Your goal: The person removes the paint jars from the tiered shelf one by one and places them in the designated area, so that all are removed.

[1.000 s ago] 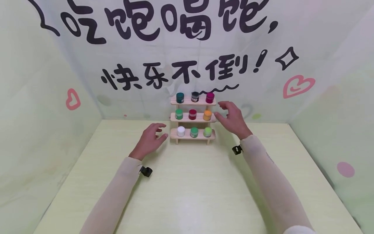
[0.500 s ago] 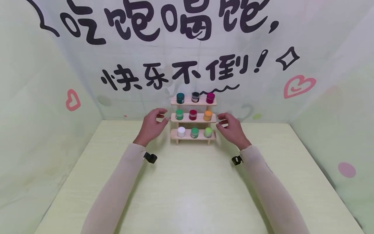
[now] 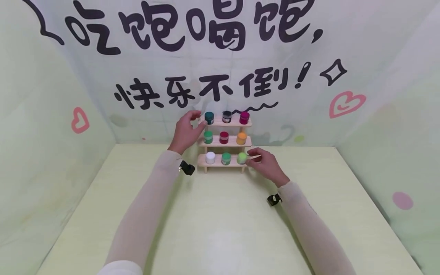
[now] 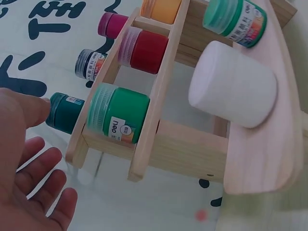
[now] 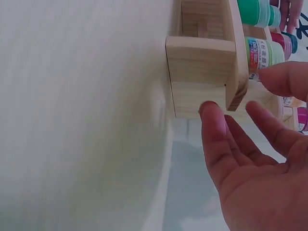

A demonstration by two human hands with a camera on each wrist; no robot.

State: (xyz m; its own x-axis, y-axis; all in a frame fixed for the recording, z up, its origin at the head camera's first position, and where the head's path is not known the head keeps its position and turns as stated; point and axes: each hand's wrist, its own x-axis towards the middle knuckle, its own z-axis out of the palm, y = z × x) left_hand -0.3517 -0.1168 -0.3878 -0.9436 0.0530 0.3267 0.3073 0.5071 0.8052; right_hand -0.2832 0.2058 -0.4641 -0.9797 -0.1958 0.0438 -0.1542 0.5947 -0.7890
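Observation:
A three-step wooden rack (image 3: 225, 141) holds small paint jars, three to a step. My left hand (image 3: 188, 130) is at the top step's left end, its thumb tip right at the lid of the dark teal paint jar (image 4: 66, 113) and its other fingers spread apart. Low on the right, my right hand (image 3: 266, 164) is beside the light green paint jar (image 3: 242, 158); in the right wrist view its thumb overlaps that jar while the fingers extend past the step's end. A white paint jar (image 4: 233, 84) and a green paint jar (image 4: 118, 113) show large in the left wrist view.
The rack stands on a pale wooden table (image 3: 220, 221) against a printed cloth backdrop (image 3: 154, 68) with black lettering. Cloth walls also rise at both sides. Dark red (image 3: 224, 138), orange (image 3: 241, 138), black (image 3: 227, 117) and magenta (image 3: 244, 118) jars fill other spots.
My left hand has moved up and right to the top step. The right hand has come down from the upper steps to the bottom one. The jars keep their places.

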